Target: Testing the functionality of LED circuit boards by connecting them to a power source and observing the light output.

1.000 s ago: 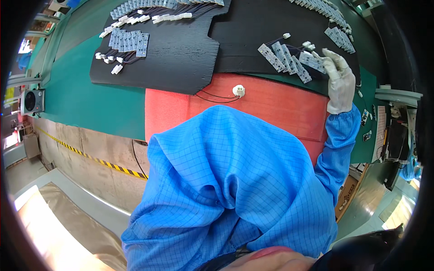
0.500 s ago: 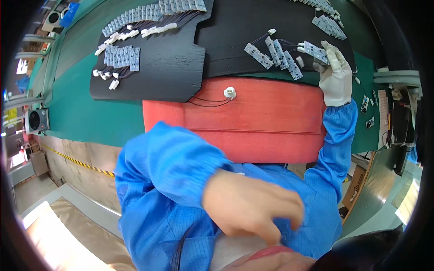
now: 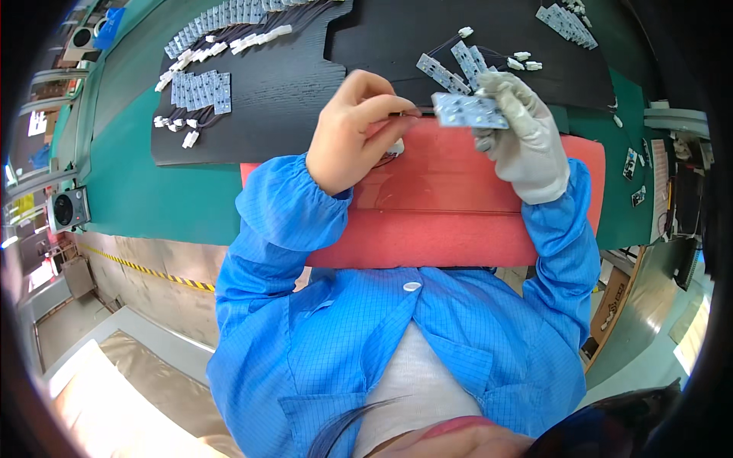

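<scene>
My right hand (image 3: 527,137), in a white glove, holds a light-blue circuit board (image 3: 467,112) by its right end, above the far edge of the red pad (image 3: 443,191). My bare left hand (image 3: 359,133) is at the board's left end, thumb and forefinger pinched on a thin dark wire (image 3: 408,114) there. Partly hidden by the left hand, a white connector (image 3: 398,148) with dark leads lies on the pad. Just beyond the right hand, a few more circuit boards (image 3: 440,74) rest on the black board, with white plugs (image 3: 524,62) beside them.
Overlapping rows of circuit boards with wires and white plugs (image 3: 200,93) lie on the left black board (image 3: 275,114). Another group (image 3: 566,27) lies far right. A green table top (image 3: 153,191) runs underneath. Small parts (image 3: 630,164) lie at its right side.
My left hand has risen from near my chest to the board and now pinches the wire. The right hand has brought its circuit board left and nearer, over the red pad.
</scene>
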The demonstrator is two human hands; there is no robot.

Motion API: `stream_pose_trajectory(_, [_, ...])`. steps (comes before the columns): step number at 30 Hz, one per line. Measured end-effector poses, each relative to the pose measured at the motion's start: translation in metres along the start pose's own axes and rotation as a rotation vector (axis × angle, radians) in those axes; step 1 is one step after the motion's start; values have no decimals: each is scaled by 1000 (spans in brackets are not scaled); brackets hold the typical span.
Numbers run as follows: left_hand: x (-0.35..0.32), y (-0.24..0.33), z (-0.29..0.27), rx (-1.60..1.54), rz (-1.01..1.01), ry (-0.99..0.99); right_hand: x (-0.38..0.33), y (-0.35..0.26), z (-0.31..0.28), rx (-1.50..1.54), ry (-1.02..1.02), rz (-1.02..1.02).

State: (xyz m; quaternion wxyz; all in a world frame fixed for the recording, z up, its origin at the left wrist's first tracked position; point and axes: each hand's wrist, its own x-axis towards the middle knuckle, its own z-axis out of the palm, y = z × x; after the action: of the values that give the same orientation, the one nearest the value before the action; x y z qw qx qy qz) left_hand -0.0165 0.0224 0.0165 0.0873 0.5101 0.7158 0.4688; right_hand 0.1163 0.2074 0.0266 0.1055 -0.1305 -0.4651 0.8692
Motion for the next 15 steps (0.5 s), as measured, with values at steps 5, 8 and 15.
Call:
stream_pose_trajectory(5, [-10,-6,3,-117,-125,58,4,-8,-13,48,-20,149])
stream_pose_trajectory(8, [-15,-6,2,-149,-148,44,-3,-4,-10,-265,-69,32])
stream_pose_trajectory(15, [-23,-3,0,-32,-36,58,-5,-1,-6,-437,-130,-254])
